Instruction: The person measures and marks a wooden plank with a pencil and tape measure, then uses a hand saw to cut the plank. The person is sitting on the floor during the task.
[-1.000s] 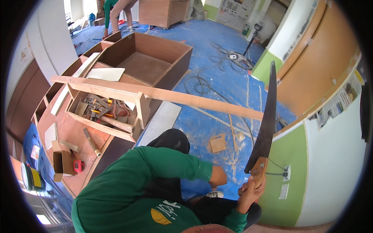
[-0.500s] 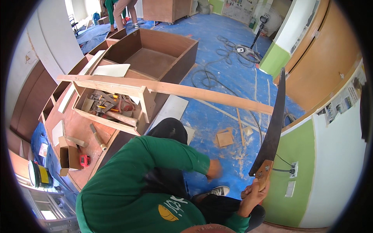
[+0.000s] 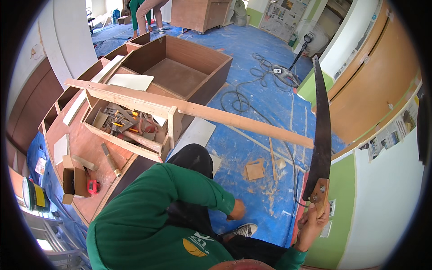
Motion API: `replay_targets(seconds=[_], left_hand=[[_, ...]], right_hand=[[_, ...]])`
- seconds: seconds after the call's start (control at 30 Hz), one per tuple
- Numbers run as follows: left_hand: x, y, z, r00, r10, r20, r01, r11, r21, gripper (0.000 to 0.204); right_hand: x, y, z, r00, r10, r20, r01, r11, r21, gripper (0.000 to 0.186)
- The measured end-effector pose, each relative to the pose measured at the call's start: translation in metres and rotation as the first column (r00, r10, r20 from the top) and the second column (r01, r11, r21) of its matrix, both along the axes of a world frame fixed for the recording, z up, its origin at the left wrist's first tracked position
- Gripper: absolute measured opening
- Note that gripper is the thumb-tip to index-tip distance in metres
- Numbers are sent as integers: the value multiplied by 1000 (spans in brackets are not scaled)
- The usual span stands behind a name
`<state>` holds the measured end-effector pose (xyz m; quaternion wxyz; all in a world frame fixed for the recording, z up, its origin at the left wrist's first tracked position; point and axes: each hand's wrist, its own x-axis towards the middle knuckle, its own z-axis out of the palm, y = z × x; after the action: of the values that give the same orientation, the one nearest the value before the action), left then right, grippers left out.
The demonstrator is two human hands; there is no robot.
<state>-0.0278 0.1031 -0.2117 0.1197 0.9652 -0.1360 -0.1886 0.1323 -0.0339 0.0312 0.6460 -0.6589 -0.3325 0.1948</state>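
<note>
My right hand (image 3: 313, 221) is closed around the wooden handle of a handsaw (image 3: 320, 135), whose dark blade points up and away from me. My left hand (image 3: 237, 210) hangs above the blue floor sheet in front of my shoe, its fingers curled in and no object showing in it. A long wooden board (image 3: 243, 121) rests over an open wooden toolbox (image 3: 167, 130), and its right end comes close to the saw blade. Inside the box lie several hand tools, among them a hammer (image 3: 140, 139).
The toolbox stands on a lying brown cabinet (image 3: 101, 180), beside a chisel (image 3: 110, 159), a tape measure (image 3: 93, 186) and a small carton (image 3: 74, 182). Cables (image 3: 243, 101) and a standing fan (image 3: 308, 38) are on the floor sheet. Another person (image 3: 146, 11) bends over at the back.
My right hand and the saw have moved to the right, and the blade's tip has risen. My left hand, blurred earlier, is now sharper and slightly lower and further left. The view has shifted.
</note>
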Motion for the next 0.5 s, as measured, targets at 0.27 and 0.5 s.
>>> replay_targets(seconds=[0.27, 0.5], left_hand=[[-21, 25, -35, 984, 163, 67, -162, 987, -21, 30], [-43, 35, -50, 965, 251, -76, -252, 968, 1, 31]], right_hand=[[-8, 54, -42, 972, 128, -198, -129, 992, 5, 41], [-7, 76, -58, 941, 44, -335, -46, 999, 3, 32]])
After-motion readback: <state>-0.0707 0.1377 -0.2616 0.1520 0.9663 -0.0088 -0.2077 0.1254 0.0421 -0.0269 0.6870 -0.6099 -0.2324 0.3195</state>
